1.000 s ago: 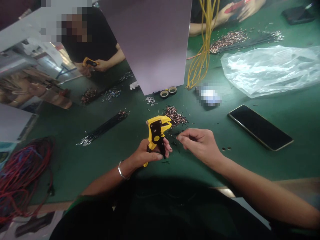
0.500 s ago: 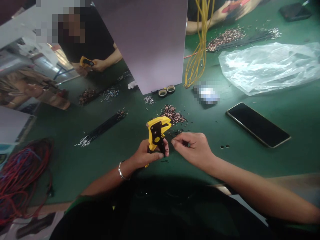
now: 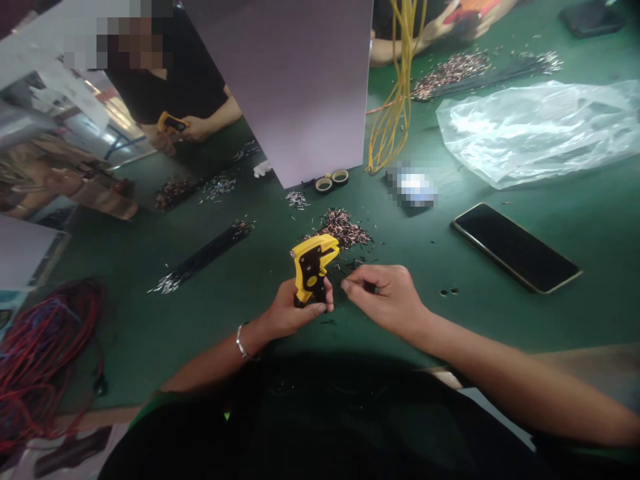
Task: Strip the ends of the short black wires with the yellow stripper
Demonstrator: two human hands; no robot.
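My left hand is wrapped round the handles of a yellow and black wire stripper, its jaws up and facing right. Just right of the tool, my right hand is closed, thumb and forefinger pinched together; whatever they hold is too small to make out. Behind the stripper lies a heap of short copper-tipped wire pieces, with dark scraps scattered nearer my hands. To the left a bundle of black wires with bared ends rests on the green table.
A phone and a clear plastic bag lie on the right. Two tape rolls sit by an upright panel, near hanging yellow wires. Red wires are coiled at left. Co-workers' hands work across the table.
My left hand squeezes the stripper's handles closer together, and the tool has shifted slightly left. My right hand stays almost where it was.
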